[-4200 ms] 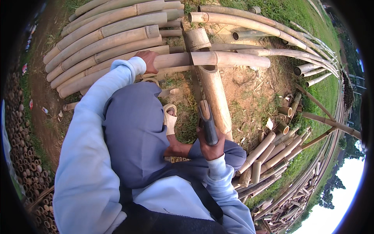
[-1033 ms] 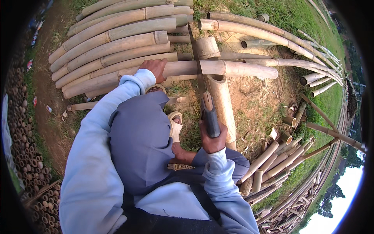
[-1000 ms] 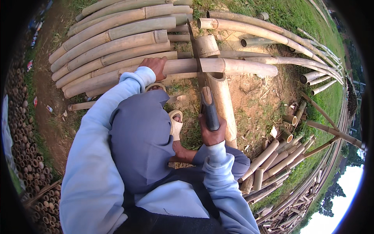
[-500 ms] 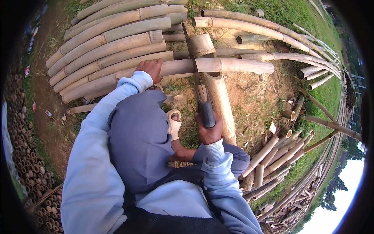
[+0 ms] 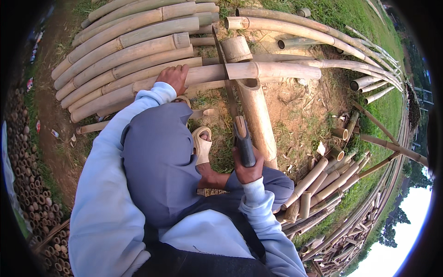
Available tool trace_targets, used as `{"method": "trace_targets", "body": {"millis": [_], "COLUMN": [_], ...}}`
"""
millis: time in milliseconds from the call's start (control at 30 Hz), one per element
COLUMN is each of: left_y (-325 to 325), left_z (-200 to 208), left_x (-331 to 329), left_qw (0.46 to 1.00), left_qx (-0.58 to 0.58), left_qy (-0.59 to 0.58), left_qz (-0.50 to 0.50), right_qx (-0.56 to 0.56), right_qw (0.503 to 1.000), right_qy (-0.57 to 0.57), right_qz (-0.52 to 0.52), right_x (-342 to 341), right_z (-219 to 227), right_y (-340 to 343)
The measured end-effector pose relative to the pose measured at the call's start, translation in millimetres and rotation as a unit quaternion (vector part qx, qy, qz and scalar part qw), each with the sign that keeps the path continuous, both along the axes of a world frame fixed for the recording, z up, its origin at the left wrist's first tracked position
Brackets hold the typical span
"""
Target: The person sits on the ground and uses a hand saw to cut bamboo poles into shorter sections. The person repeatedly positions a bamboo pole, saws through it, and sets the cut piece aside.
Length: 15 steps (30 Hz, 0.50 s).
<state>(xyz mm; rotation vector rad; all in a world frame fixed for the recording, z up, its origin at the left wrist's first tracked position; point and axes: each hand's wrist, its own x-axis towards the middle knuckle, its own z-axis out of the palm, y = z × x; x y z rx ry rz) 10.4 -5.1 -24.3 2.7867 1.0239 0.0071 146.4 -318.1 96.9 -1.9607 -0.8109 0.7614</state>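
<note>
A pale bamboo pole lies crosswise in front of me. My left hand is closed over it, left of a handsaw. My right hand grips the saw's dark handle, low and right of centre. The long blade crosses the pole and points away from me; how deep its teeth sit in the bamboo I cannot tell. Under the pole, just right of the blade, a thick bamboo log runs away from me, its far part showing beyond the pole.
Long bamboo poles lie side by side at the far left, and more poles at the far right. Short cut pieces are heaped to the right. A stack of bamboo ends lines the left edge. My sandalled foot is below the pole.
My right hand has drawn the saw back toward me, so its handle is farther from the pole. My left hand has stayed on the bamboo. The view has shifted slightly.
</note>
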Motion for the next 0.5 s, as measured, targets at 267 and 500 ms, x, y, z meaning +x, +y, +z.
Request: {"method": "trace_targets", "body": {"millis": [267, 500], "left_y": [-13.2, 6.8], "left_z": [8.1, 15.1], "left_x": [-5.7, 4.7], "left_qw": [1.000, 0.996], "left_qx": [-0.002, -0.085], "left_qy": [-0.013, 0.002], "left_qz": [0.002, 0.019], "right_qx": [-0.008, 0.050], "right_qw": [0.999, 0.999], "right_qy": [0.031, 0.016], "right_qz": [-0.003, -0.002], "right_x": [-14.4, -8.5], "right_z": [26.8, -55.3], "right_y": [-15.1, -21.6]}}
